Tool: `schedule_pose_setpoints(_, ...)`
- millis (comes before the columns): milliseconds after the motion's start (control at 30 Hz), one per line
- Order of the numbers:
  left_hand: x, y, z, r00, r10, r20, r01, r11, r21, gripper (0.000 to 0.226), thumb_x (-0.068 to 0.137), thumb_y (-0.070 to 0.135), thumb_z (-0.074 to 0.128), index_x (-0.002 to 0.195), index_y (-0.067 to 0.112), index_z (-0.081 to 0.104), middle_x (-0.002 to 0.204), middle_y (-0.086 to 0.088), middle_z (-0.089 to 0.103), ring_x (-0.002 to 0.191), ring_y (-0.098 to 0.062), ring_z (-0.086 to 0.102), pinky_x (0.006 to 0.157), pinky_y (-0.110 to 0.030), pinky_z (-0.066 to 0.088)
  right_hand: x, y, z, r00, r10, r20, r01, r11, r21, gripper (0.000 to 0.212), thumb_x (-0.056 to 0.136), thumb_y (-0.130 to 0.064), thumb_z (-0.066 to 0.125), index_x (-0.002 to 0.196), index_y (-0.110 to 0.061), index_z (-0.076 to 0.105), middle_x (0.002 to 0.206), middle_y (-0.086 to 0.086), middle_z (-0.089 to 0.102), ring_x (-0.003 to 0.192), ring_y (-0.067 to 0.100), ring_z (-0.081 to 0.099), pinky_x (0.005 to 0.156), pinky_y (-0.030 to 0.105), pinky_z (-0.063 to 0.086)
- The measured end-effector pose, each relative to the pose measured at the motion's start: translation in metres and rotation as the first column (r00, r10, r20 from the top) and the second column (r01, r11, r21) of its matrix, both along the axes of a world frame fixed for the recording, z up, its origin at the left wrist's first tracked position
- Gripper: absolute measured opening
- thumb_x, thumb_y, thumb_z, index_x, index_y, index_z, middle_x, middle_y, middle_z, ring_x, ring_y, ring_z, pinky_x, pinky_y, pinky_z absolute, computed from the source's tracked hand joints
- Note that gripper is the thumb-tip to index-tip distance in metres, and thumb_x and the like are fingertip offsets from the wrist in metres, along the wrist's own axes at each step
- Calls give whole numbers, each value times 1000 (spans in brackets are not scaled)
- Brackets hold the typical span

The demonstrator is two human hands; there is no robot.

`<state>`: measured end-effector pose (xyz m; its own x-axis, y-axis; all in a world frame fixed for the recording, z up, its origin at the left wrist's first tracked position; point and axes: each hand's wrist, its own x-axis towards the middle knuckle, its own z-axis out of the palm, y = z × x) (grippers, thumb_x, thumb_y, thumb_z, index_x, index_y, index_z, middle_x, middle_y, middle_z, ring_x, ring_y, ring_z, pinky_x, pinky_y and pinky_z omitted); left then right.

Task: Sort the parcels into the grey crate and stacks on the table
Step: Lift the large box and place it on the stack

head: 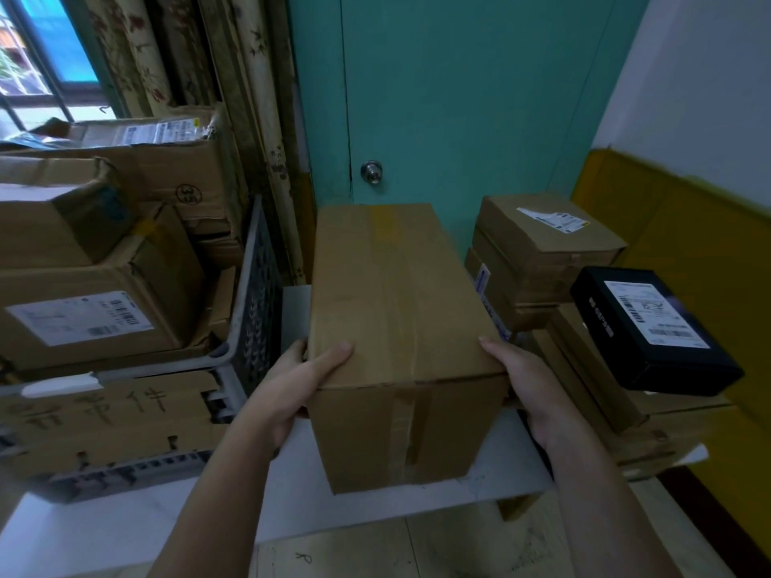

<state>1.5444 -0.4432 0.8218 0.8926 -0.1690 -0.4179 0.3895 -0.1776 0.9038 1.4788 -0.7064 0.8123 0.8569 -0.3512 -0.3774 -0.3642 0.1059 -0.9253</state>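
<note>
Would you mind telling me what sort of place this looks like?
Probably a makeshift parcel-sorting room: a grey crate packed with labelled cardboard parcels, a stack of parcels to the right, and a teal door behind.

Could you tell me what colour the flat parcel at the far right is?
The parcel is black; head view.

Both hands, left (pixel 298 383) and right (pixel 527 387), grip a long cardboard parcel (pixel 400 327).

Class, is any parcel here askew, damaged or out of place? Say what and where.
The black box sits skewed atop the right-hand stack, one corner seemingly overhanging. In the grey crate, the upper carton is crumpled and tilted. The large box gripped by the left hand and right hand looks intact.
</note>
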Motion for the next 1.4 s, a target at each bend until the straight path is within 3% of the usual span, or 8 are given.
schedule_pose_setpoints(300, -2, 6, -7, 997, 11, 83, 0, 991, -133, 69, 83, 34, 75, 143, 22, 44, 115, -1, 65, 97, -19, 68, 67, -25, 54, -1, 3, -6, 996, -2, 87, 0, 1000, 22, 20, 94, -36, 64, 103, -23, 75, 100, 3, 77, 99, 27, 70, 89, 42, 55)
schedule_pose_setpoints(567, -1, 20, -38, 965, -45, 258, 56, 998, -38, 91, 76, 10, 83, 144, 30, 26, 125, 13, 50, 111, -8, 55, 84, -23, 51, 0, 5, -37, 982, 71, 178, -70, 997, -9, 45, 93, 3, 60, 123, -31, 58, 122, -5, 67, 120, 21, 60, 103, 47, 48)
schedule_pose_setpoints(700, 3, 23, -52, 956, -144, 254, 141, 990, 31, 112, 82, 3, 78, 154, 44, 2, 140, 11, 37, 129, -18, 42, 110, -46, 41, 3, 9, -52, 984, 120, 132, -114, 992, -49, 50, 92, 13, 55, 125, -24, 52, 129, -5, 62, 123, 18, 56, 95, 38, 52)
schedule_pose_setpoints(833, 5, 27, -59, 955, -179, 237, 173, 984, 48, 116, 83, 6, 77, 150, 54, -5, 136, 25, 37, 134, -18, 39, 114, -48, 38, 4, 8, -60, 983, 154, 105, -143, 984, -104, 47, 93, 11, 56, 128, -19, 51, 130, -5, 60, 124, 15, 54, 97, 36, 51)
schedule_pose_setpoints(1067, 2, 21, -57, 935, -251, 250, 202, 958, 204, 111, 88, 2, 71, 153, 32, -13, 145, 9, 26, 127, -13, 36, 108, -35, 39, 6, 4, -57, 952, 303, -51, -302, 894, -330, 37, 93, 4, 61, 110, -25, 46, 125, -8, 52, 121, 13, 47, 77, 15, 45)
schedule_pose_setpoints(1200, -1, 22, -50, 964, -170, 206, 149, 982, 111, 104, 80, 28, 80, 148, 31, 1, 143, 3, 36, 114, -10, 48, 101, -34, 46, 5, 4, -61, 917, 336, -216, -396, 833, -386, 41, 90, -9, 70, 122, -13, 44, 123, 2, 57, 107, 19, 59, 83, 34, 58)
schedule_pose_setpoints(1300, 0, 19, -35, 970, -84, 229, 82, 996, 14, 105, 77, 50, 70, 154, 37, 0, 137, 12, 41, 106, 2, 50, 96, -27, 45, 3, 10, -46, 935, 317, -157, -350, 893, -282, 59, 82, -34, 80, 127, -29, 41, 111, -17, 56, 95, 4, 57, 74, 16, 51)
schedule_pose_setpoints(1400, 1, 14, -27, 952, -5, 306, 2, 1000, 11, 95, 74, 52, 73, 151, 34, 21, 125, 19, 52, 103, 4, 54, 84, -21, 48, 3, 16, -35, 975, 224, 10, -206, 915, -346, 80, 70, -44, 83, 134, -37, 37, 109, -24, 52, 102, 7, 56, 87, 23, 51)
